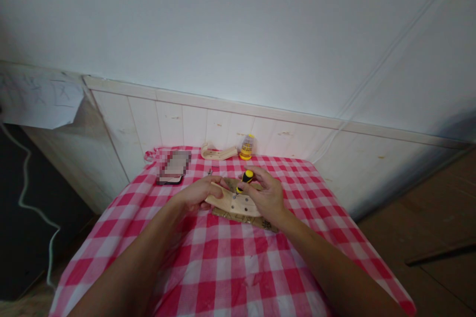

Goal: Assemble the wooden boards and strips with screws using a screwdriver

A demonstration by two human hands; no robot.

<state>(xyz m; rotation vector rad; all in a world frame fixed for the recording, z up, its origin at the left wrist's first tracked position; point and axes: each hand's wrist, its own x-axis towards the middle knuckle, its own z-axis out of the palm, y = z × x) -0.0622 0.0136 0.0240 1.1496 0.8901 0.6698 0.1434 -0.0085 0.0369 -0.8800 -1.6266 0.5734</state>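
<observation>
My left hand grips the left end of a pale wooden piece with several screws in its face. In my right hand is a small yellow and black screwdriver, its fingers closed round the handle. The driver slants down to the left, its tip at a screw on the wood. Whether the tip sits in the screw head is too small to tell. Under the wood lies a flat brown package with dark markings, partly covered by the wood and my hands.
A red and white checked cloth covers the table. A curved wooden part and a yellow-based bit container stand along the wall side. At the left lies a phone. A small metal item rests beyond my left hand.
</observation>
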